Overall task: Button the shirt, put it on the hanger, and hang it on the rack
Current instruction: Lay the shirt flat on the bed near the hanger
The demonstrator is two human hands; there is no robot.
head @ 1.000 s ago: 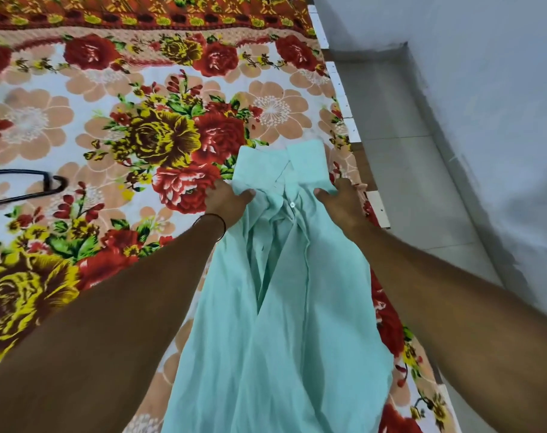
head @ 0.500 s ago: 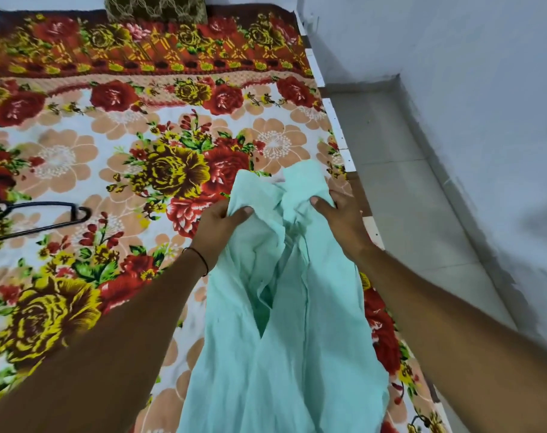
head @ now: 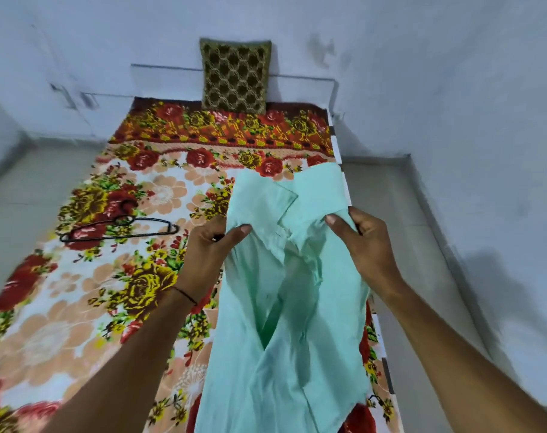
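Note:
A mint-green shirt [head: 284, 323] hangs in front of me above the right side of the bed, its front open down the middle and its collar flaps up. My left hand [head: 209, 248] grips the left side of the shirt below the collar, thumb on the cloth. My right hand [head: 359, 242] pinches the right side near the collar. A black hanger [head: 119, 228] lies flat on the bedspread to the left of my left hand. No rack is in view.
The bed carries a floral bedspread [head: 78, 307] in red, yellow and peach. A brown patterned cushion [head: 236, 75] leans against the wall at the head. Grey floor [head: 400, 220] runs along the bed's right edge, and pale walls close in behind and right.
Both hands have lifted the shirt's collar end up off the bed. The view has tilted up, so the cushion, the wall and the whole hanger now show.

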